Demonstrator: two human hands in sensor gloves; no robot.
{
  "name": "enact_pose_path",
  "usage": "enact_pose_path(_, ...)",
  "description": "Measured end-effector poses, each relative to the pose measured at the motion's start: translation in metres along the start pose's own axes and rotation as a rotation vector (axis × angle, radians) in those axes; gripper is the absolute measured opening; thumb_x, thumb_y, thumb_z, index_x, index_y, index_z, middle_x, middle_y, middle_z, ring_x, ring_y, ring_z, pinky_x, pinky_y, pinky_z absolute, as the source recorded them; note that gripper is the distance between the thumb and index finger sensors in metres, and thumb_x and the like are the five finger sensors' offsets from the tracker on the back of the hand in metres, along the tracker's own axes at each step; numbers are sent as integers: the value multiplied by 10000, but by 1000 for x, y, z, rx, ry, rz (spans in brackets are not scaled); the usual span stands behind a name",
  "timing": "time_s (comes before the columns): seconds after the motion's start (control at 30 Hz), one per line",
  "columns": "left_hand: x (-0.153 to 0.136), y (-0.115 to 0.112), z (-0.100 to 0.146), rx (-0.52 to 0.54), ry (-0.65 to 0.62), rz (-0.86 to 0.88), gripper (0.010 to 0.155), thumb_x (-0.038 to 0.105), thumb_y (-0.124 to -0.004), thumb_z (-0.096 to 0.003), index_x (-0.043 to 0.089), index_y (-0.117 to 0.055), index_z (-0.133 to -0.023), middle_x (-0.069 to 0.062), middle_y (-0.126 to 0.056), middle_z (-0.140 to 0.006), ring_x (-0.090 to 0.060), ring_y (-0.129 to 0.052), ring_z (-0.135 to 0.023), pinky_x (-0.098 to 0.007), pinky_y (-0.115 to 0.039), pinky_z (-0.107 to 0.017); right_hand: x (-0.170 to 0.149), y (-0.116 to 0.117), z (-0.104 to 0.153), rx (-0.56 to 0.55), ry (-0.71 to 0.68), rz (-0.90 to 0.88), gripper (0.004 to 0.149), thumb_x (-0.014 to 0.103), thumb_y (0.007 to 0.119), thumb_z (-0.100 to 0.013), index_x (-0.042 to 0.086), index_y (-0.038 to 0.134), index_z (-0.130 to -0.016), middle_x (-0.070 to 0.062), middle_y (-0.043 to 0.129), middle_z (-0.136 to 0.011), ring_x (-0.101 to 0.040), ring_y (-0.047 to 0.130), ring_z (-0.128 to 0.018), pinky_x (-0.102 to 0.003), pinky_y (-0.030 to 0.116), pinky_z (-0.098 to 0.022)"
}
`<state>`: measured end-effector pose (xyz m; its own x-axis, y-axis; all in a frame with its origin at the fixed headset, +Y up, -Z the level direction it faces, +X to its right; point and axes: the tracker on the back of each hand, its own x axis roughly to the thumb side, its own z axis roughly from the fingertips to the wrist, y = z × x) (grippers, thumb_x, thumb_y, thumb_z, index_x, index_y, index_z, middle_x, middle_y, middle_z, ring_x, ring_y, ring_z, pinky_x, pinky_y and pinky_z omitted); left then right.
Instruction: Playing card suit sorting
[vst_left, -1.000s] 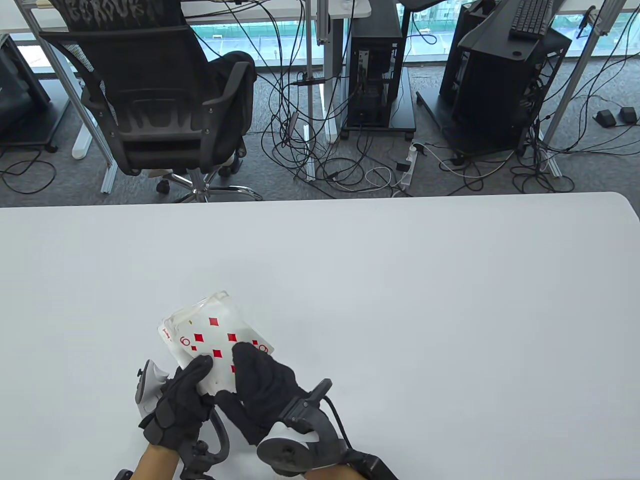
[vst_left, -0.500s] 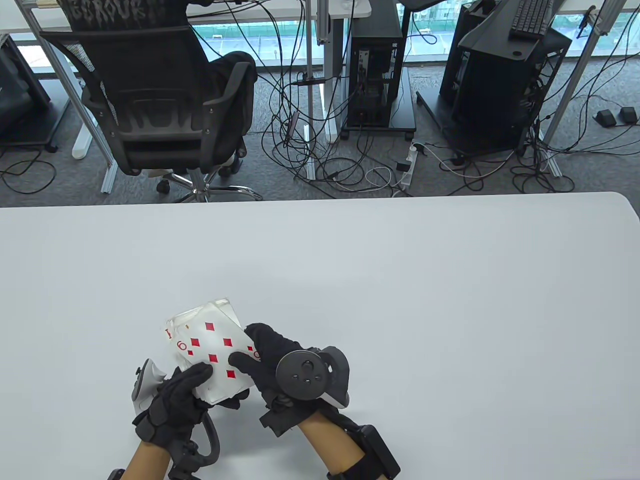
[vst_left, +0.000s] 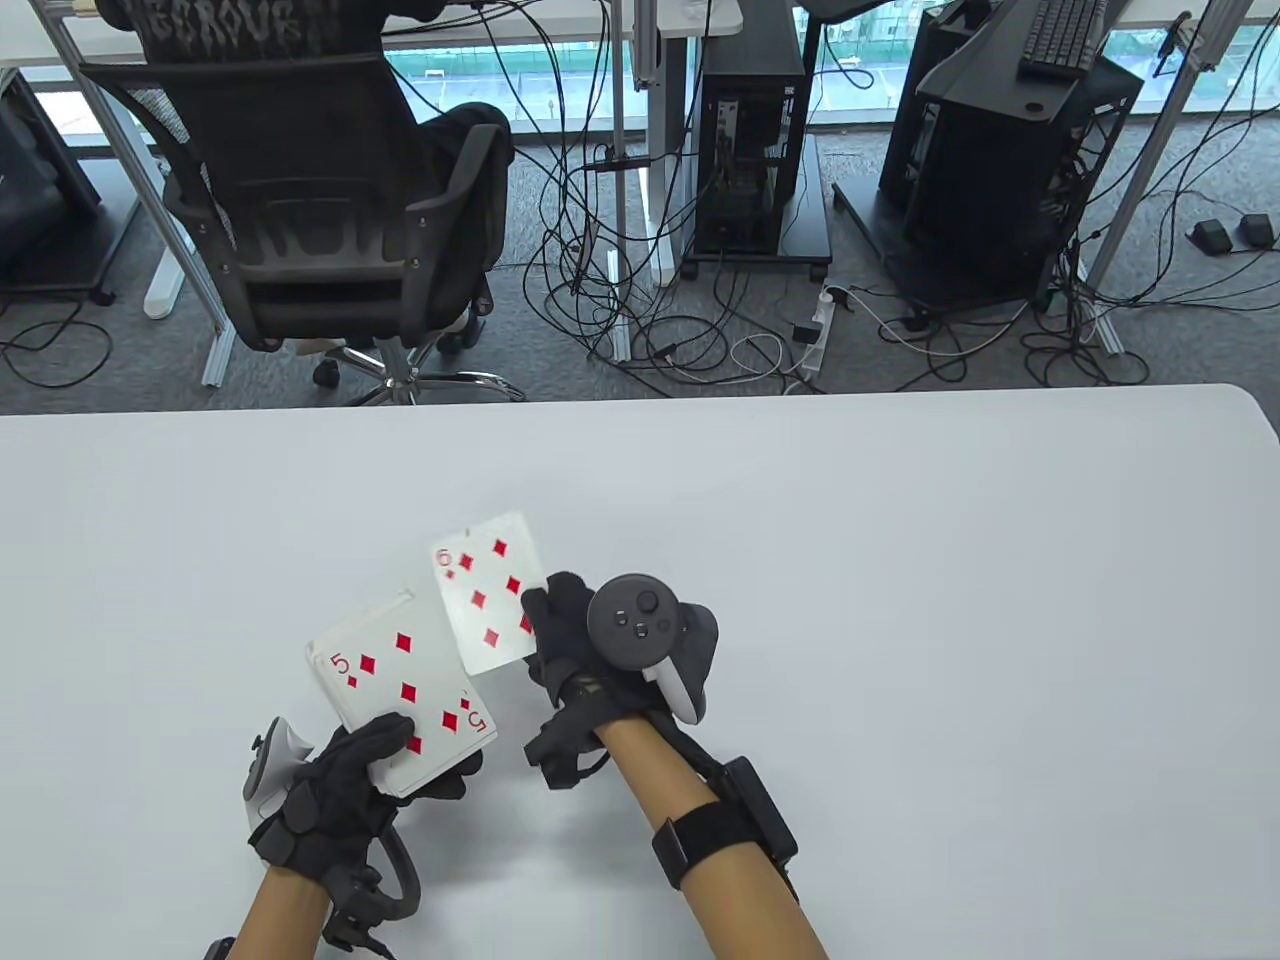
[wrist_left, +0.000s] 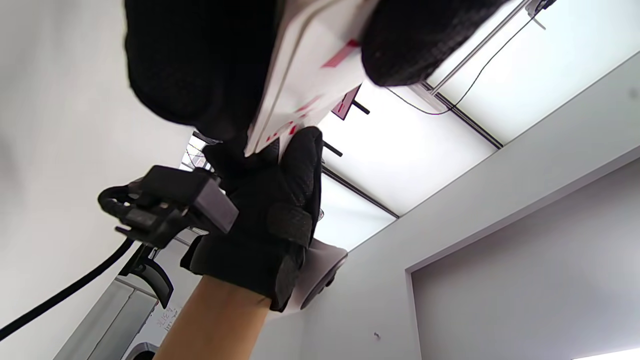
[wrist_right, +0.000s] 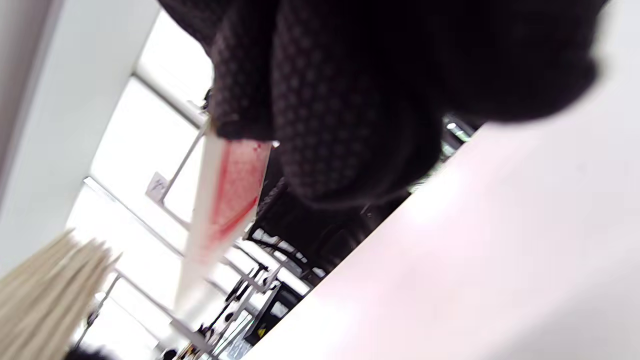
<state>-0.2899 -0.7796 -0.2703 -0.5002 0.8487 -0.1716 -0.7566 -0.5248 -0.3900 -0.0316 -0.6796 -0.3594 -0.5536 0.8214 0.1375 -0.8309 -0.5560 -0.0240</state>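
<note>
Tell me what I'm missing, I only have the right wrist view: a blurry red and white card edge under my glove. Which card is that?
Observer: The table view shows a six of diamonds, face up, held by the right hand.
Operator: And the left hand?
Observer: The left hand grips a stack of cards; its top card is the five of diamonds.
Operator: Are the six and the stack touching?
Observer: In the table view their edges look very close or slightly overlapping; I cannot tell if they touch.
</note>
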Motion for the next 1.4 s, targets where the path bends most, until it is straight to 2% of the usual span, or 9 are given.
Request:
enact_pose_path(0.23, 8, 7, 3, 32, -11, -17, 624, 326, -788, -650, 221, -382, -1112, -245, -584, -1056, -372, -930, -773, -397, -876, -523, -45, 40, -30, 9, 200, 255, 396, 238, 648, -567, -82, 705, -794, -43, 932, -375, -214, 986, -167, -264, 876, -68)
enact_pose_path(0.4, 8, 4, 2, 9, -16, 28, 624, 323, -785, -654, 212, -375, -1111, -236, -580, -1056, -375, -931, -770, -399, -876, -522, -60, 68, -33, 132, 284, 565, 440, 245, 669, -565, -126, 694, -801, -49, 937, -341, -231, 981, -132, -278, 865, -40)
enact_pose_path(0.57, 7, 6, 2, 21, 7, 11, 625, 320, -784, -657, 206, -370, -1112, -231, -579, -1055, -375, -930, -769, -399, -874, -523, -62, 79, -31, 232, 243, 999, 533, 338, 687, -568, -138, 693, -807, -31, 942, -314, -231, 975, -119, -272, 859, -31)
enact_pose_path(0.8, 4, 5, 2, 26, 28, 9, 624, 313, -783, -662, 202, -365, -1111, -225, -573, -1057, -378, -925, -773, -404, -870, -527, -64, 77, -29, 255, 236, 1205, 614, 430, 660, -567, -116, 686, -849, -79, 946, -366, -272, 971, -163, -305, 856, -72)
enact_pose_path(0.9, 4, 5, 2, 26, 28, 6, 624, 312, -783, -662, 200, -364, -1111, -224, -575, -1056, -379, -924, -773, -406, -868, -528, -60, 68, -31, 280, 298, 1150, 708, 502, 632, -566, -131, 650, -883, -104, 947, -401, -298, 975, -195, -324, 863, -94)
enact_pose_path(1.0, 4, 5, 2, 27, 29, 5, 622, 311, -781, -663, 201, -363, -1110, -222, -572, -1058, -378, -922, -775, -407, -865, -530, -42, 48, -32, 207, 207, 970, 701, 480, 628, -571, -145, 645, -889, -139, 936, -457, -346, 966, -256, -368, 860, -141)
enact_pose_path(1.23, 0, 4, 1, 36, 49, -2, 619, 311, -781, -659, 213, -369, -1110, -220, -571, -1061, -384, -916, -780, -413, -860, -536, 17, 29, 11, 273, -241, 51, 724, 425, 649, -586, -215, 573, -916, -266, 882, -615, -487, 914, -421, -492, 838, -269)
enact_pose_path(1.3, 0, 4, 1, 34, 55, -2, 619, 310, -782, -659, 212, -370, -1110, -217, -573, -1061, -385, -917, -780, -415, -859, -535, 27, 36, 27, 364, -264, -11, 813, 475, 694, -558, -216, 514, -947, -292, 833, -679, -522, 872, -487, -524, 811, -321)
enact_pose_path(1.4, -1, 3, 0, 24, 58, -7, 618, 307, -786, -662, 211, -372, -1110, -216, -575, -1060, -383, -918, -779, -416, -859, -535, 39, 48, 42, 409, -366, 145, 937, 543, 721, -492, -163, 344, -980, -262, 705, -771, -547, 765, -644, -561, 754, -440)
